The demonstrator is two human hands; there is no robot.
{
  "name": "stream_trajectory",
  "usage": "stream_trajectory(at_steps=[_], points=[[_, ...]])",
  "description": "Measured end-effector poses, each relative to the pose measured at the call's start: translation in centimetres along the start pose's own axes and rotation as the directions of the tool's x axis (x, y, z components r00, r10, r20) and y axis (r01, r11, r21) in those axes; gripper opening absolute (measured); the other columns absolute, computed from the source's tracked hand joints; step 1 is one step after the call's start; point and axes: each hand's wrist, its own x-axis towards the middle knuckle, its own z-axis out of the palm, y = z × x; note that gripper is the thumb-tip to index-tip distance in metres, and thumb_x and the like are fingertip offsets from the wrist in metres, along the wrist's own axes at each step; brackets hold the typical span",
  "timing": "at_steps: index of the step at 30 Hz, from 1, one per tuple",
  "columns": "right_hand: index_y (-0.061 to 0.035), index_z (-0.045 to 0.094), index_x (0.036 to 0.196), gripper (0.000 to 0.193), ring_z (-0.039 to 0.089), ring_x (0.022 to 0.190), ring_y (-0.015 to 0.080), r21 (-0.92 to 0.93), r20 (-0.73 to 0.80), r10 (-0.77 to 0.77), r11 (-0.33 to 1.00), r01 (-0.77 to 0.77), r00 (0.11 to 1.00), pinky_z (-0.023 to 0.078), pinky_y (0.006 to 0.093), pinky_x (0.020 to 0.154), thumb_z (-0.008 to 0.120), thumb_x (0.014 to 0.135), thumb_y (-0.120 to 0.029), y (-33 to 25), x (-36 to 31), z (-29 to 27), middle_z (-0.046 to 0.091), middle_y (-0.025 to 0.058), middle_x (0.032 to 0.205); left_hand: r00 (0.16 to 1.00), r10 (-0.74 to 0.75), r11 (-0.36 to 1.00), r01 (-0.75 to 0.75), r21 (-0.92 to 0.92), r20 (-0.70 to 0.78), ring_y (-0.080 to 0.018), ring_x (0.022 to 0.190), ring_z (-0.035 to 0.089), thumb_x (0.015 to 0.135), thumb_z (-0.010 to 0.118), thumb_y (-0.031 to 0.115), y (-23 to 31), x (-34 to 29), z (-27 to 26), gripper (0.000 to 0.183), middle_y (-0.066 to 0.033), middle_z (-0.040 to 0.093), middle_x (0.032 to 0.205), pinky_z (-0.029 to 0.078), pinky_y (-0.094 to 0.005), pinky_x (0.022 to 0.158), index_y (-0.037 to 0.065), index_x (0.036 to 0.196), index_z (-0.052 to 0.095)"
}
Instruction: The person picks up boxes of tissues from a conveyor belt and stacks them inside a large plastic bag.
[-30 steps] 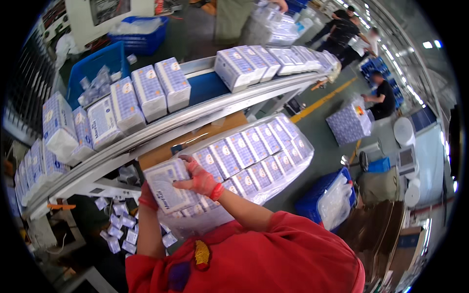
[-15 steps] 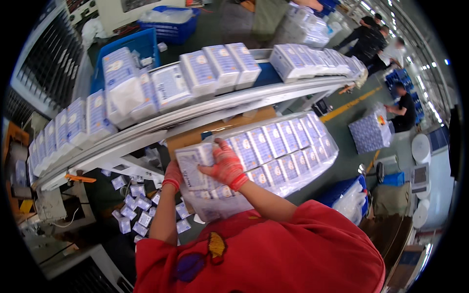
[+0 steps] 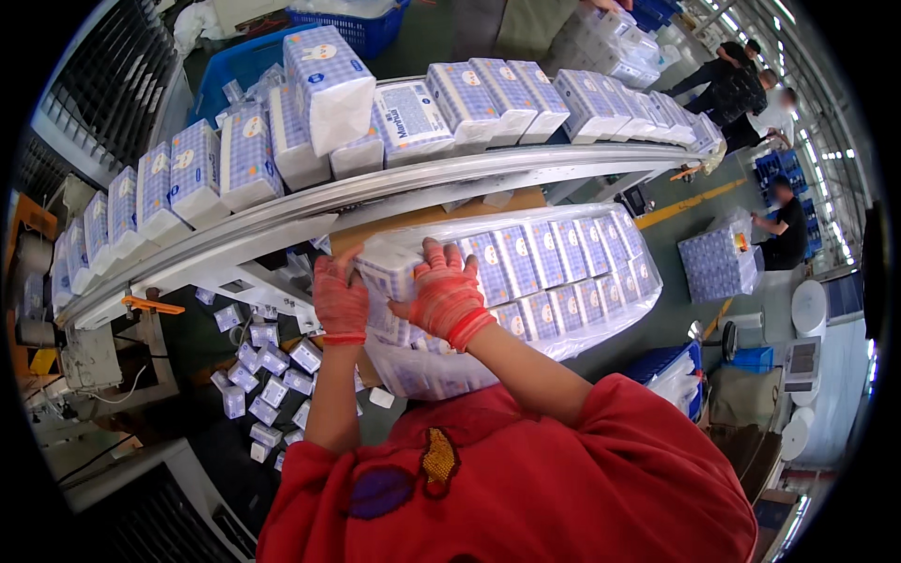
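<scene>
Both my hands wear red-and-white gloves and are at the left end of a large clear plastic bag [image 3: 563, 330]. Rows of white-and-blue checked tissue packs [image 3: 540, 253] fill the bag. Between my hands is one tissue pack [image 3: 388, 260] at the row's left end, its pale top face up. My left hand [image 3: 341, 296] presses the pack's left side, its fingers bent toward it. My right hand [image 3: 443, 293] spreads over the pack's right side, fingertips up, thumb toward the left. The pack's lower part is hidden by my hands and the film.
Beyond the bag, a conveyor [image 3: 375, 183] carries a line of similar packs [image 3: 249, 155], one lying on top of others. Several small packs [image 3: 272, 392] are scattered on the floor at left. Blue crates [image 3: 361, 33] stand behind the conveyor. At right, a person [image 3: 781, 225] handles a filled bag [image 3: 718, 263].
My left hand has risen from the bag's left side to the end pack, and my right hand has shifted slightly right. The packs on the conveyor have travelled to the right.
</scene>
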Motion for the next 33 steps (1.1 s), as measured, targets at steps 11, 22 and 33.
stream_trajectory(at_steps=[11, 22, 33], points=[[-0.0135, 0.048, 0.103, 0.052, 0.040, 0.108, 0.0261, 0.118, -0.293, -0.274, 0.940, 0.319, 0.916, 0.028, 0.0479, 0.087, 0.063, 0.059, -0.038, -0.5, 1.3, 3.2, 0.046, 0.0083, 0.110, 0.964, -0.166, 0.960, 0.206, -0.191, 0.206, -0.0209, 0.067, 0.050, 0.058, 0.047, -0.007, -2.7, 0.0, -0.1, 0.040, -0.0099, 0.051, 0.077, 0.041, -0.0261, 0.062, 0.016, 0.087, 0.064], [-0.0058, 0.045, 0.112, 0.048, 0.038, 0.111, 0.0293, 0.180, 0.148, -0.106, 0.980, 0.079, 0.983, 0.022, 0.0453, 0.096, 0.046, 0.074, -0.035, -1.7, 6.8, 6.7, 0.046, 0.0164, 0.110, 0.995, -0.048, 0.996, 0.053, -0.064, 0.084, -0.0150, 0.066, 0.050, 0.066, 0.058, 0.001, 7.4, -2.5, -2.6, 0.035, -0.0074, 0.052, 0.081, 0.041, -0.0250, 0.060, 0.005, 0.099, 0.049], [-0.0052, 0.039, 0.118, 0.047, 0.032, 0.116, 0.0288, 0.083, -0.352, -0.564, 0.776, 0.625, 0.747, 0.019, 0.0405, 0.099, 0.044, 0.080, -0.032, 2.7, 3.6, 13.7, 0.039, 0.0148, 0.121, 0.782, 0.214, 0.910, -0.378, 0.173, 0.585, -0.0244, 0.060, 0.053, 0.073, 0.054, 0.012, 5.9, -10.2, -1.7, 0.018, -0.0147, 0.053, 0.068, 0.040, -0.0356, 0.051, 0.001, 0.088, 0.053]])
